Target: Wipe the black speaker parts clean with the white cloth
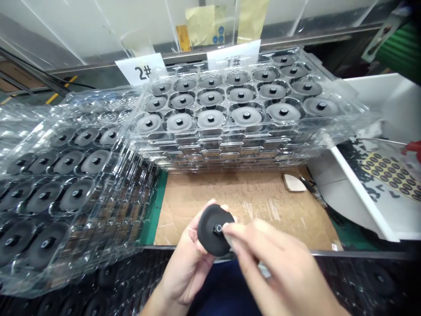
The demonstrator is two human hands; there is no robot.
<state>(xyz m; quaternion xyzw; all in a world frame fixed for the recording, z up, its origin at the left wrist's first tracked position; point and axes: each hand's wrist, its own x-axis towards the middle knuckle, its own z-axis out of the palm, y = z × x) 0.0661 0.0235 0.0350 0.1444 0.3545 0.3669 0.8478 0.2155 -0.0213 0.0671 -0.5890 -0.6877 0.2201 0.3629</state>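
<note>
My left hand is wrapped round a round black disc with a small hub in its middle, held upright over the near edge of the cardboard sheet. My right hand reaches in from the right, fingers pinched together at the disc's hub; whatever is between the fingertips is too small and blurred to name.
A stack of clear plastic trays filled with the same discs stands behind the cardboard. More clear trays of discs lie to the left. A white tray with a sheet of small ring stickers sits to the right. A label reading 2# stands at the back.
</note>
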